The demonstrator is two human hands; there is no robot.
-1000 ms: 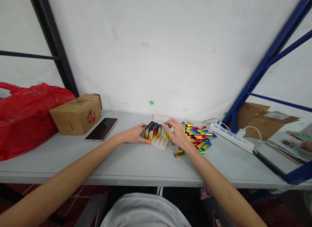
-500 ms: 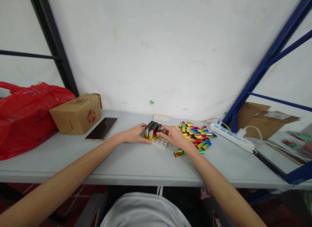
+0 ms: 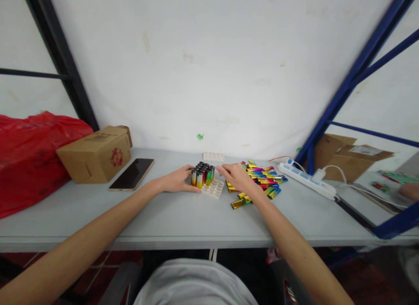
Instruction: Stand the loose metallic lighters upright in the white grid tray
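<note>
Upright lighters with black tops and shiny, many-coloured bodies stand packed in the left and back part of a white tray of small holes. My left hand grips the left side of the tray and its lighters, thumb at the front corner and fingers behind. Just right of the standing lighters, my right hand hovers with its fingers pointing left and nothing visible in them. Beneath and beyond its wrist lies a loose pile of shiny lighters, partly hidden by that hand.
A second white tray lies by the wall. On the left are a phone, a cardboard box and a red plastic bag. A power strip with cables lies right of the pile. Another person's hand shows at far right.
My right hand has drawn back from the tray to the right, leaving a lighter standing where its fingers were. My left hand stays at the tray. The view has shifted slightly.
</note>
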